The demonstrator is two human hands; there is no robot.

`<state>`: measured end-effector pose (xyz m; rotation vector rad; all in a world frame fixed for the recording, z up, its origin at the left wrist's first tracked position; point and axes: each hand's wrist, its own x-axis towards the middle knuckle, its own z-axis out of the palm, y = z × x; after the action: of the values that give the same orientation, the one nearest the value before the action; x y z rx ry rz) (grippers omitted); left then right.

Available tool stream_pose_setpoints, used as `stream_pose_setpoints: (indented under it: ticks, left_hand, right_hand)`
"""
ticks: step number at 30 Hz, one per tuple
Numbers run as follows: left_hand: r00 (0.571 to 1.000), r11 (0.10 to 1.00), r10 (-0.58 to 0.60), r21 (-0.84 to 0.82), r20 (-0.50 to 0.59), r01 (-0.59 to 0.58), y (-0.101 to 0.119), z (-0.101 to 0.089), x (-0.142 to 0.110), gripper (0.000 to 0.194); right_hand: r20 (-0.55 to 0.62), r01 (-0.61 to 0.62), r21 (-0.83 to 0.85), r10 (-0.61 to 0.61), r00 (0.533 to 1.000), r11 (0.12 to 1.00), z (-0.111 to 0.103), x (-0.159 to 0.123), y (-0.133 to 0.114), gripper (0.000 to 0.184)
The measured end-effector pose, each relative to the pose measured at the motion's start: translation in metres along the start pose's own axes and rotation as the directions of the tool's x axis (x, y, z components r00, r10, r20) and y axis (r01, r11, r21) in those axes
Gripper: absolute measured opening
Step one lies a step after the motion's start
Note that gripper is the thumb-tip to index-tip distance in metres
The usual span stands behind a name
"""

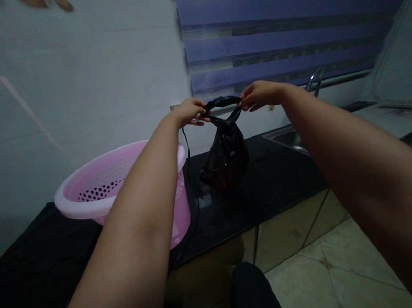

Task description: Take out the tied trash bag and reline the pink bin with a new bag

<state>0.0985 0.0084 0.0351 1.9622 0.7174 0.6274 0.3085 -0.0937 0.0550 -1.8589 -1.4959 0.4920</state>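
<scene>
A black plastic bag (229, 158) is between the pink perforated basket (68, 211) and the steel sink (291, 140), over the middle stretch of the bench (275, 184), with the front edge nearer the person and the back edge along the wall (129, 82). The left hand (192, 111) pinches one side of the bag's twisted loop between thumb and fingers; the right hand (259, 94) pinches the other side, so the loop is spread above the gathered neck. Whether the base rests on the bench or hangs just above it is hard to tell. The film looks thin, soft and slick, likely to slide between fingertips and stretch under load; the contents are hidden, so the weight is a guess, perhaps modest. The gathered neck or both loop sides together should give the surest hold. The basket crowds the left; more room lies rightward, up to the sink's edge.
</scene>
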Motion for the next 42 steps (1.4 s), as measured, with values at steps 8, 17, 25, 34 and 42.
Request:
stream_pose_setpoints:
  ticks: [8, 17, 25, 34, 42]
  left_hand:
    - [1.000, 1.000, -0.012, 0.018, 0.011, 0.011, -0.001, -0.001, 0.001, 0.021]
    - [1.000, 0.999, -0.018, 0.031, 0.019, 0.017, -0.005, -0.003, 0.002, 0.015]
    - [1.000, 0.998, -0.020, 0.056, -0.001, 0.020, -0.007, -0.003, 0.005, 0.011]
    - [0.999, 0.996, -0.036, 0.080, -0.002, 0.036, -0.007, -0.002, 0.004, 0.012]
    - [0.999, 0.996, -0.050, 0.074, -0.020, 0.051, -0.009, -0.001, 0.006, 0.014]
  right_hand:
    - [0.017, -0.002, -0.006, 0.002, 1.000, 1.000, 0.002, 0.004, 0.003, 0.012]
    - [0.055, 0.004, -0.010, -0.004, 0.998, 1.000, 0.002, 0.007, 0.010, 0.018]
    - [0.092, -0.021, -0.007, 0.022, 0.996, 1.000, 0.003, 0.004, 0.012, 0.018]
    - [0.103, -0.060, -0.014, 0.061, 0.993, 0.998, 0.005, 0.001, 0.010, 0.011]
    - [0.129, -0.057, 0.010, 0.055, 0.990, 0.998, 0.006, 0.003, 0.013, 0.009]
